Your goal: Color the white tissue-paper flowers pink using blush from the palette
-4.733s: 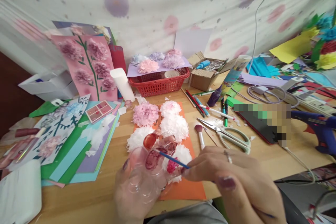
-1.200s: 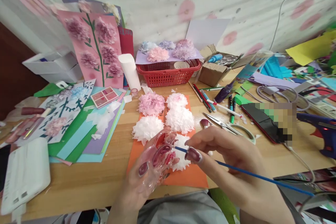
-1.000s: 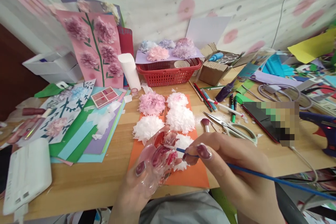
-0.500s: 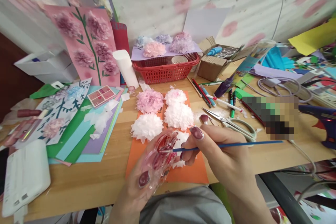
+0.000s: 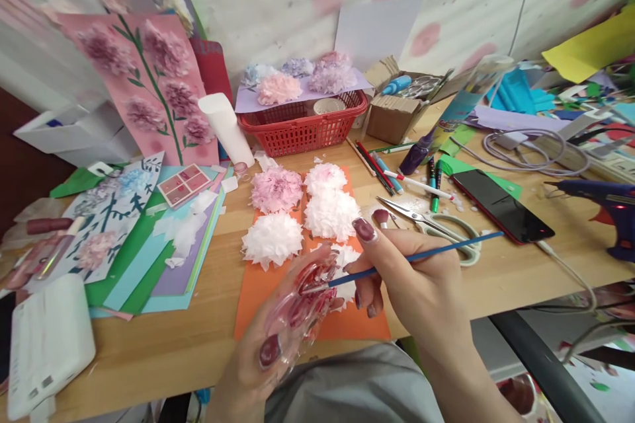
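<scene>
1. Here's the left hand (image 5: 252,350), fingers closed around a clear plastic paint palette (image 5: 288,325), which sits tilted above the near part of the orange card (image 5: 364,325); red and pink paint smears its wells.
2. The right hand (image 5: 417,291) pinches a slim blue paintbrush (image 5: 421,254), and the bristles are right in among those wells!
3. Over to the red basket (image 5: 302,135): a round white container (image 5: 329,106) sits inside, and a lilac sheet (image 5: 244,100) bearing fluffy flowers (image 5: 279,88) lies across the rim.
4. Beside it, the open cardboard box (image 5: 393,120) carries a blue bottle (image 5: 397,84) among other items too jumbled to tell.
5. On the tabletop (image 5: 163,357), left side, a compact (image 5: 184,186) shows four pinkish pans.
6. Now the change: about a second ago the brush handle sloped down to the right; now it climbs that way.
7. The palette, almost facing up nearly five seconds back, is tipped steeper now.
8. And the pink flower (image 5: 276,189) and white flowers (image 5: 272,239) keep their places on the card.
</scene>
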The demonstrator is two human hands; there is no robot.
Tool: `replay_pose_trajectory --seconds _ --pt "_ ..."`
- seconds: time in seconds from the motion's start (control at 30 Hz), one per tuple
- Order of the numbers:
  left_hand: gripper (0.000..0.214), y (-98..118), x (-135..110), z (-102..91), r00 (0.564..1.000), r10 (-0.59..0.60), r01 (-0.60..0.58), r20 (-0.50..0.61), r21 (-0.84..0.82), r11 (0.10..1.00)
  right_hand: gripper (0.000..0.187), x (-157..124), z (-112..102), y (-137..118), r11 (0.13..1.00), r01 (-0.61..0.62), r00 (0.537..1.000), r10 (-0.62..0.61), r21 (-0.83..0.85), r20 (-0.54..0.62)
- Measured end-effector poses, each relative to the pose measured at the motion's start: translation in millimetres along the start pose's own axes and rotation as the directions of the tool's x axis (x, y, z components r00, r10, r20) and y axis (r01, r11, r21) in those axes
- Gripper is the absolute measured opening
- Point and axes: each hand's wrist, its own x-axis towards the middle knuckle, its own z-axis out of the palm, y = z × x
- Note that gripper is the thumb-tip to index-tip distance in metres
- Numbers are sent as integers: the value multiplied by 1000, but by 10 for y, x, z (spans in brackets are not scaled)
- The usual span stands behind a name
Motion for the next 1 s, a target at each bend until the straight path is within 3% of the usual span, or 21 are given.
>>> replay_pose_trajectory --seconds 0.1,0.27,0.5,0.6,0.8,0.9,1.0 --pt "39 -17 -12 -4 1000 15 -15 0 -3 1000 48 -31 25 12 1000 -25 995 25 5 -94" --pt "62 67 76 109 998 -68 68 -7 76 995 49 -50 62 -25 997 -74 985 74 8 -157" --pt "61 130 125 201 995 -92 94 -25 109 990 56 -30 33 24 991 95 985 -107 -89 -135" --pt "59 110 129 210 996 -84 86 -26 80 993 57 -27 25 31 987 114 983 -128 -110 -132" --pt "33 -8 56 67 998 30 -24 63 -88 996 61 -35 4 37 976 141 981 -161 -168 -109" --pt "37 -24 -3 -31 994 -4 25 112 -183 983 61 -42 -3 73 964 154 973 -186 -217 -137" --pt "39 -14 -31 -85 995 -60 74 81 -175 982 60 -48 10 86 959 161 963 -204 -232 -177"
